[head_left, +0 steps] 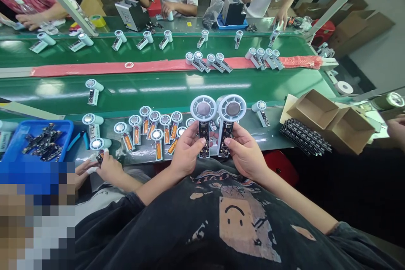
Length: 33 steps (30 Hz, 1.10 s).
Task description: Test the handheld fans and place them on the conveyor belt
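My left hand grips a pale blue handheld fan by its open handle, thumb on the dark circuit board inside. In my right hand is a second handheld fan, held the same way, its round head touching or nearly touching the first. Both fans are upright, boards facing me, above the bench edge. Left of my hands lie several fan bodies with orange cells showing in their handles; a few are partly hidden behind my left hand. Another fan with a dark board lies to the right.
A green conveyor carries fans, with a red strip along its middle. At right stand a cardboard box and stacked circuit boards. A blue tray of parts is at left, near a co-worker's hands. Other people work opposite.
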### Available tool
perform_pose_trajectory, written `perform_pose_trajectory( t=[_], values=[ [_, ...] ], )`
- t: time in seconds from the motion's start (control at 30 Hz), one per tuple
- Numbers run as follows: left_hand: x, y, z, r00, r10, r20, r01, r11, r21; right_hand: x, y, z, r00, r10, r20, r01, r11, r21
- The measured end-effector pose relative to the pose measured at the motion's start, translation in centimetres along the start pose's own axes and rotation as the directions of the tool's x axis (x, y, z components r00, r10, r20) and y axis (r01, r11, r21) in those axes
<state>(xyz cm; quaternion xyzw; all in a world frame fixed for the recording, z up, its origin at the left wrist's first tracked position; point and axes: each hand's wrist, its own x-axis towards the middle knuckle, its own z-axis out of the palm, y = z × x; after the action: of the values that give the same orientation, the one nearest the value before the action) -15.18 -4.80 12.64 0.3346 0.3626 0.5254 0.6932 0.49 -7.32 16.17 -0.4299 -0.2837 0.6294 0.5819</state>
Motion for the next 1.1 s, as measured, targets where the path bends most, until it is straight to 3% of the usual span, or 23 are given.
perform_pose_trajectory(
  t=[0.17,0.33,0.47,0.73,1.1],
  values=[
    [0.1,-0.3,-0.2,1.0,-0.019,0.005,0.019,0.999,0.033,-0.2,0.1,-0.3,0.999,-0.006,-0.038,0.006,1.0,0.003],
    [0.1,-0.3,-0.3,0.999,0.035,0.038,-0.036,0.999,0.012,-0.3,0.1,0.0,1.0,-0.012,0.015,0.012,1.0,0.02],
    [0.0,-0.1,0.0,0.999,0.01,0.039,-0.01,1.0,-0.006,-0.4,0.1,0.2,1.0,-0.013,0.008,0.013,0.999,0.034],
    [-0.2,0.0,0.4,0.996,-0.017,-0.083,0.016,1.0,-0.013,-0.3,0.2,0.2,0.999,-0.004,-0.053,0.003,1.0,-0.02],
    [-0.4,0.2,0.8,0.991,-0.09,-0.102,0.089,0.996,-0.015,-0.5,0.3,0.0,0.998,0.002,-0.061,-0.004,0.999,-0.032]
  ],
)
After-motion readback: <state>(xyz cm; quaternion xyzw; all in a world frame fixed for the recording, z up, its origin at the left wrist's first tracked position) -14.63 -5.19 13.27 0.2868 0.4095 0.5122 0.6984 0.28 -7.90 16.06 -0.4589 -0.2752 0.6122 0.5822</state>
